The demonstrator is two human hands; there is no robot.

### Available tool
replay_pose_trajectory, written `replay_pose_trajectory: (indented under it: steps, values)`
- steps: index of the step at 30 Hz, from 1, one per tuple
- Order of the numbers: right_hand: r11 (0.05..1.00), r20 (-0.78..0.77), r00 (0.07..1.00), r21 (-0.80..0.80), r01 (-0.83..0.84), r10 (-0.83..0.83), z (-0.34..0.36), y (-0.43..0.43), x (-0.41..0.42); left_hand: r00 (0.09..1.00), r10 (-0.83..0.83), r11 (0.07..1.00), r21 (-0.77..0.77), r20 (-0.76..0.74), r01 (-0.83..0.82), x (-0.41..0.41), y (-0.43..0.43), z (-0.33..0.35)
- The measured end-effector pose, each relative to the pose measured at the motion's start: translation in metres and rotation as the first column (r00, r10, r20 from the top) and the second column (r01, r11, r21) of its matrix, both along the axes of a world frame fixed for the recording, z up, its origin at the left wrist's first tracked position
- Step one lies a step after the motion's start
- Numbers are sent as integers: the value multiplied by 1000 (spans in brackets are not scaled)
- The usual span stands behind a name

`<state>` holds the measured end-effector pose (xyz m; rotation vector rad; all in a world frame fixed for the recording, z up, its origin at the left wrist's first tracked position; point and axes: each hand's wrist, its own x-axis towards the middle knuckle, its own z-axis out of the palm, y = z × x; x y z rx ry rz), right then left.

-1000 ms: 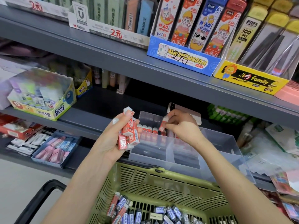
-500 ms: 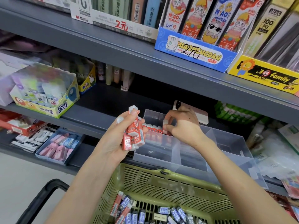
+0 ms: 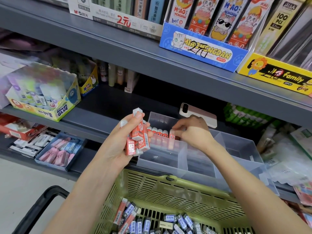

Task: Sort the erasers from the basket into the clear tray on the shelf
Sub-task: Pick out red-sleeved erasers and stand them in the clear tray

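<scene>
My left hand [image 3: 121, 141] grips a bundle of red-sleeved erasers [image 3: 139, 137] in front of the clear tray [image 3: 199, 166], which sits on the middle shelf. My right hand [image 3: 192, 130] reaches into the tray's back left compartment and pinches one red eraser [image 3: 172, 135] at the end of a standing row of red erasers [image 3: 158, 132]. Below, the green basket [image 3: 168, 191] holds several blue-sleeved and red-sleeved erasers [image 3: 152, 220].
A phone [image 3: 197, 114] lies behind the tray. A glue-stick box [image 3: 43, 98] stands at the left, and a blue tray of pink erasers [image 3: 59, 152] sits on the lower shelf. Pencil boxes line the upper shelf [image 3: 152, 54]. The basket's black handle [image 3: 42, 208] is at lower left.
My right hand has lowered its red eraser into the row at the back of the tray. My left hand keeps its bundle almost still.
</scene>
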<state>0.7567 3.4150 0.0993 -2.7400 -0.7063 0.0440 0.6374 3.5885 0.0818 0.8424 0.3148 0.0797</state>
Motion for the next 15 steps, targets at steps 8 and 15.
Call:
replay_pose_trajectory:
  steps: [8,15]
  values:
    - [916,204,963,-392,-86,178,0,3,-1,1000,-9,999,39,4,8,-2,-1,2]
    - [852,-170,943,495,-169,286,36,22,-54,990,-131,978,174,55,120,-7,-4,9]
